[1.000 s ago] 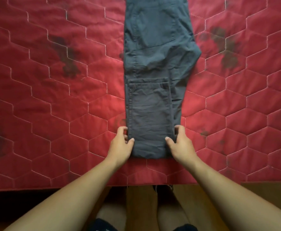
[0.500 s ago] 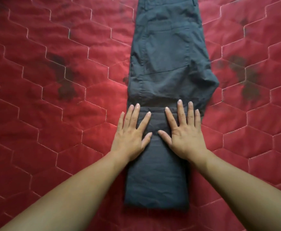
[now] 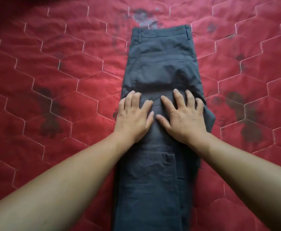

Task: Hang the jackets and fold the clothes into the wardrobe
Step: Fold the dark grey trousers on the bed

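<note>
Cover: a big red quilted cloth cover (image 3: 53, 80) with pale stitching in six-sided shapes lies under everything and fills the whole view
Trousers: the long dark grey-blue cloth trousers (image 3: 161, 64) lie flat on the cover, in the middle; they are folded into one narrow strip that runs from the near bottom edge of the view up to the far end
Top layer: a flat layer of the same cloth (image 3: 149, 180) lies on the near half of the trousers; its far edge runs across just by the fingertips
Arms: the bare left arm (image 3: 61, 189) comes in from the bottom left, and the bare right arm (image 3: 244, 172) comes in from the bottom right; both reach to the middle of the trousers
Right hand: the right hand (image 3: 184, 119) lies palm down on the right side of the trousers, with its fingers (image 3: 178, 97) spread wide and flat on the cloth; it holds nothing
Left hand: the left hand (image 3: 134, 119) lies palm down on the left side of the trousers, just beside the right hand; its fingers are straight and a little apart, and the outer ones sit at the left edge of the cloth; it holds nothing
Thumbs: the two thumbs point at each other and are close, but do not touch
Blotches: dark blotches (image 3: 49, 120) show on the red cover, on both sides of the trousers and beyond the far end
Back pocket: a stitched back pocket (image 3: 159, 72) faces up, beyond the fingertips
Waistband: the waistband (image 3: 161, 33) is the far end of the trousers, well apart from the hands
Belt loop: a small dark belt loop (image 3: 187, 33) sits at the right end of the waistband
</note>
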### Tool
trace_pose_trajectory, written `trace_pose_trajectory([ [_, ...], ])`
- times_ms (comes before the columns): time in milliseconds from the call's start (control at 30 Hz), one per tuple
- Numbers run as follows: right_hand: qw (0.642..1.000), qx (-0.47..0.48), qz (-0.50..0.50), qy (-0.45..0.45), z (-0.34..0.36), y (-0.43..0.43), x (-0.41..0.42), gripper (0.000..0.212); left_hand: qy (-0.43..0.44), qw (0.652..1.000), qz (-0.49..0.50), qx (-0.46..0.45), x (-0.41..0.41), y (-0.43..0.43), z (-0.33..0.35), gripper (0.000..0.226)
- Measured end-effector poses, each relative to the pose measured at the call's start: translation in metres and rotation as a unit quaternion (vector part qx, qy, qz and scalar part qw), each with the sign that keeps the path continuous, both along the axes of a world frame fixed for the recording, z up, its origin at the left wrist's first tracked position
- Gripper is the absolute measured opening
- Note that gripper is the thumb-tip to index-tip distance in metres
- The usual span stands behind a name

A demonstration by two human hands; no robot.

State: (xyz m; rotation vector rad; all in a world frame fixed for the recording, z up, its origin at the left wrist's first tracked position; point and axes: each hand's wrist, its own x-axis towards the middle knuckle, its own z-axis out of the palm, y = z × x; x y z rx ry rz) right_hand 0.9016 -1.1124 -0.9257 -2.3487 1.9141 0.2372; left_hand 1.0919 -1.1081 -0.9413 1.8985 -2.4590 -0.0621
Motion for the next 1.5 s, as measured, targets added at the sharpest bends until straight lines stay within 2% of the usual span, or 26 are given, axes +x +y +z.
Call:
trace_pose_trajectory([
  [33,1.0,-0.027,0.004,-0.004,0.003,-0.015,0.001,0.065,0.015,1.0,0.008,-0.023,-0.005,-0.017,0.003,0.046],
  [100,0.997,-0.073,0.031,-0.021,0.005,-0.056,0.0,0.065,0.025,1.0,-0.006,-0.014,-0.01,-0.06,0.008,0.054],
  [200,0.999,-0.018,0.045,-0.012,-0.005,-0.106,-0.003,0.083,-0.007,0.998,-0.024,0.052,-0.011,-0.102,-0.002,0.068],
  [300,1.0,0.007,0.015,-0.016,-0.017,-0.117,-0.005,0.084,-0.008,0.998,-0.01,0.055,-0.009,-0.113,-0.01,0.067],
  [333,1.0,-0.014,0.013,-0.021,-0.015,-0.119,-0.003,0.079,0.007,0.999,-0.007,0.047,-0.01,-0.118,-0.008,0.063],
  [400,0.996,-0.086,0.01,-0.024,-0.007,-0.13,0.001,0.057,0.044,0.999,-0.005,0.007,-0.012,-0.133,0.001,0.044],
  [467,0.992,-0.125,-0.004,-0.024,-0.005,-0.144,0.002,0.042,0.026,0.999,-0.018,-0.032,-0.014,-0.149,-0.001,0.038],
  [633,0.995,-0.093,-0.032,-0.028,-0.027,-0.154,-0.004,0.071,-0.021,0.999,-0.026,0.019,-0.013,-0.163,-0.018,0.07],
  [867,0.998,-0.047,-0.04,-0.014,-0.021,-0.161,-0.002,0.077,-0.015,0.999,-0.014,0.038,-0.015,-0.17,-0.014,0.071],
  [1000,0.999,0.009,-0.039,0.0,-0.011,-0.164,-0.002,0.078,-0.01,0.996,-0.03,0.083,-0.014,-0.166,-0.001,0.068],
  [1100,0.994,-0.009,-0.064,-0.093,-0.01,-0.126,0.007,0.076,0.047,0.995,-0.023,0.082,0.0,-0.121,0.001,0.067],
  [1200,0.962,-0.011,-0.063,-0.267,-0.002,-0.021,0.013,0.064,0.201,0.971,0.001,0.127,0.031,-0.039,0.007,0.06],
  [1267,0.95,-0.023,-0.02,-0.311,0.01,0.059,0.004,0.055,0.254,0.962,0.003,0.098,0.052,0.015,0.018,0.052],
  [1367,0.963,-0.004,0.027,-0.27,0.022,0.135,-0.017,0.05,0.214,0.975,-0.036,0.047,0.07,0.081,0.038,0.044],
  [1433,0.967,0.035,-0.002,-0.253,0.022,0.152,-0.023,0.055,0.185,0.974,-0.089,0.09,0.074,0.105,0.043,0.05],
  [1500,0.958,0.081,-0.054,-0.269,0.023,0.149,-0.018,0.063,0.15,0.973,-0.096,0.149,0.075,0.113,0.044,0.066],
])
